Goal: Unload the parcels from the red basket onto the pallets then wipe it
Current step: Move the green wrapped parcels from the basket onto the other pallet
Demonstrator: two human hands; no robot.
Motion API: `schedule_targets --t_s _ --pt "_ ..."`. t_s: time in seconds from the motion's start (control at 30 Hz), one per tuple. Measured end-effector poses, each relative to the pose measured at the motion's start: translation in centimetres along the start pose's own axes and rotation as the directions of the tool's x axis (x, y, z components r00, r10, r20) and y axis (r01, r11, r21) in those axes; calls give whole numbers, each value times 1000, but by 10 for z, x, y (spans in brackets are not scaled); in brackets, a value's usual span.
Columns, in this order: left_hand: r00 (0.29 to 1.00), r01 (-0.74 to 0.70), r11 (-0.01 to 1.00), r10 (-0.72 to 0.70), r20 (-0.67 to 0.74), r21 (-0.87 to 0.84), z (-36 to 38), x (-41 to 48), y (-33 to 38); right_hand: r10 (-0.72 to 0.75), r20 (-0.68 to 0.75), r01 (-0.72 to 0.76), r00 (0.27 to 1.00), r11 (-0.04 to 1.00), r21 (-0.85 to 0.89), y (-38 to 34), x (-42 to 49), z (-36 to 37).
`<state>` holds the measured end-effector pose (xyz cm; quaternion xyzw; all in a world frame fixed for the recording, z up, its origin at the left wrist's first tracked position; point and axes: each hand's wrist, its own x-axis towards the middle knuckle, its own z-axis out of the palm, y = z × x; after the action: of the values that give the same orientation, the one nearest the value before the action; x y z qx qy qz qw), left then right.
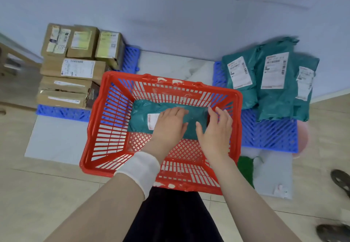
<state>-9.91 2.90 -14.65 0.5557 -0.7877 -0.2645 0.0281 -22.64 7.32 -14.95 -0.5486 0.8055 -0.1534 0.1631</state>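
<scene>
While the red basket (91, 126) stood on the floor (37, 194) between two blue pallets, one teal parcel (140, 112) lay across its far half, label up. Both hands were down inside the basket on that parcel. The left hand (170, 126), with a white wristband (140, 167) on its wrist, rested palm down on the parcel's middle, fingers loosely stretched over the top and partly covering the label. The right hand (216, 130) gripped the parcel's right end, its fingers curled over the far edge near the basket wall and its thumb on the near side. The left pallet (62, 111) carried stacked cardboard boxes (75, 67). The right pallet (269, 133) carried a pile of teal bags (274, 82).
</scene>
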Motion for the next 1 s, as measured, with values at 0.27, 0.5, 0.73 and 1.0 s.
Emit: schedule_targets --t_s 0.27,0.5,0.73,1.0 --pt "930 324 944 -305 205 -64 8 -24 -65 243 334 -251 911 968 -20 -7 -16 39" --pt "788 604 760 -526 321 -238 10 -12 -126 392 509 -463 766 886 14 3 6 67" --pt "682 731 611 -645 346 -302 75 39 -171 525 443 -559 727 827 -62 45 42 145" --pt "567 794 407 -763 309 -452 114 64 -190 576 352 -643 738 759 106 55 53 180"
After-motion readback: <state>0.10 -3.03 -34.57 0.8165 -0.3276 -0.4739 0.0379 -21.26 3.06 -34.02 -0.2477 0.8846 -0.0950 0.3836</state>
